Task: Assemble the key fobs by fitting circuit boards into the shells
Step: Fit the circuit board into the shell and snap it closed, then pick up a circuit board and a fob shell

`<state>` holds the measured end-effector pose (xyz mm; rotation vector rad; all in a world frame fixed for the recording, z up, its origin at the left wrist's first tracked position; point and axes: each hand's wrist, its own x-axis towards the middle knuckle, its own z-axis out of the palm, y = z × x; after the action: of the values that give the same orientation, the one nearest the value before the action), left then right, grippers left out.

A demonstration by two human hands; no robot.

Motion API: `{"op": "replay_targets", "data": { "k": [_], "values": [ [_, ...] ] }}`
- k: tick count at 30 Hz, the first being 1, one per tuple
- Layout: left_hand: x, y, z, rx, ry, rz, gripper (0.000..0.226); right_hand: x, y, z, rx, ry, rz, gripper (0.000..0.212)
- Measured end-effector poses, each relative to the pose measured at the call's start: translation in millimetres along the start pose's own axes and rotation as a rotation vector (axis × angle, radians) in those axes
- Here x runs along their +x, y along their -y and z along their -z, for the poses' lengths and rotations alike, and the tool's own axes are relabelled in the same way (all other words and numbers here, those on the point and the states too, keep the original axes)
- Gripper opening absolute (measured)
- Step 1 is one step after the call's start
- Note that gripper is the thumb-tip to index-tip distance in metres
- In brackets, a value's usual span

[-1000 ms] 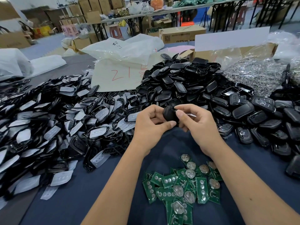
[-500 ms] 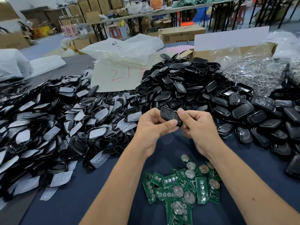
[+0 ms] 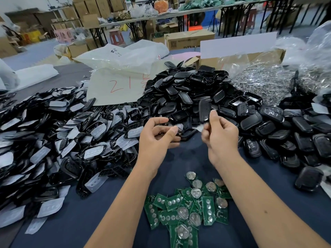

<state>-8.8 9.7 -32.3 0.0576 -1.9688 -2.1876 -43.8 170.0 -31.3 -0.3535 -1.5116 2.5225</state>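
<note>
My right hand [image 3: 219, 133] pinches a black key fob [image 3: 204, 109] by its lower end, so the fob stands upright above the fingers. My left hand [image 3: 157, 135] hovers a little to the left with fingers loosely curled and nothing in it. Several green circuit boards [image 3: 188, 210] with coin cells lie on the dark blue cloth [image 3: 111, 219] below my wrists. Behind my hands rises a pile of black shell halves [image 3: 184, 93]. To the left lie shell frames with white rubber button pads [image 3: 59, 133]. Closed black fobs [image 3: 279, 133] are heaped at the right.
A white plastic bag with red writing [image 3: 118, 85] lies behind the piles. A clear bag of shiny metal parts [image 3: 265, 81] sits at the back right in front of a cardboard box [image 3: 250, 58]. Tables, cartons and stools fill the room behind.
Both hands were gripping one fob together. My left hand has let go and drawn left, and my right hand has carried the fob to the right and turned it upright.
</note>
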Motion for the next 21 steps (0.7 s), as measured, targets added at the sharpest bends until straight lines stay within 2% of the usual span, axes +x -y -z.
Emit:
{"op": "replay_targets", "data": {
  "k": [7,11,15,21],
  "values": [
    [0,3,-1,0.097,0.001,-0.014,0.016,3,9,2,0.320,-0.127,0.013,0.010],
    [3,2,3,0.309,-0.073,-0.135,0.013,2,13,7,0.303,-0.066,-0.053,0.015],
    [6,0,13,0.736,-0.183,-0.334,0.018,2,7,7,0.029,0.023,-0.030,0.017],
    [9,3,23,1.033,-0.011,-0.363,0.023,-2,-8,7,-0.555,0.167,0.185,0.017]
  ]
}}
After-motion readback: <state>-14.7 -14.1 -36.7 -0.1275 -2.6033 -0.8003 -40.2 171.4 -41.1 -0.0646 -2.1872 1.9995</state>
